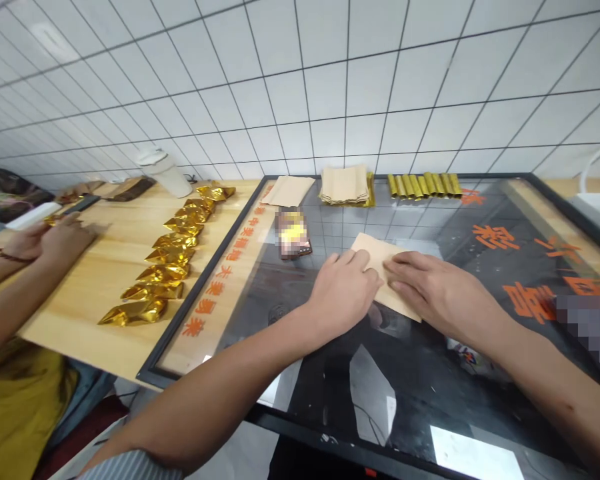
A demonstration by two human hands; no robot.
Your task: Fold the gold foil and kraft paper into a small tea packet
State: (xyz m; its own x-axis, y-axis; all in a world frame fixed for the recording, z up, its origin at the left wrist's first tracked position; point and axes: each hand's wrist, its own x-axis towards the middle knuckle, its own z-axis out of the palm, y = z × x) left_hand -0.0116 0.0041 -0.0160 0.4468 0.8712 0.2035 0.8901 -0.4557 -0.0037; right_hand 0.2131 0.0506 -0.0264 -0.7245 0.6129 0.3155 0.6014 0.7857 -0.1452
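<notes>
1. left hand (344,290): fingers curled on tan paper (375,248); gripping or not, cannot tell.
2. right hand (430,285): fingers extended over same paper; grip likewise unclear.
3. paper lies on black-framed glass panel (415,383), nearer than gold tubes (425,186).

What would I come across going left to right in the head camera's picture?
Another person's hands → row of gold foil pieces → left hand → brown paper sheet → right hand → white object at the right edge.
</notes>
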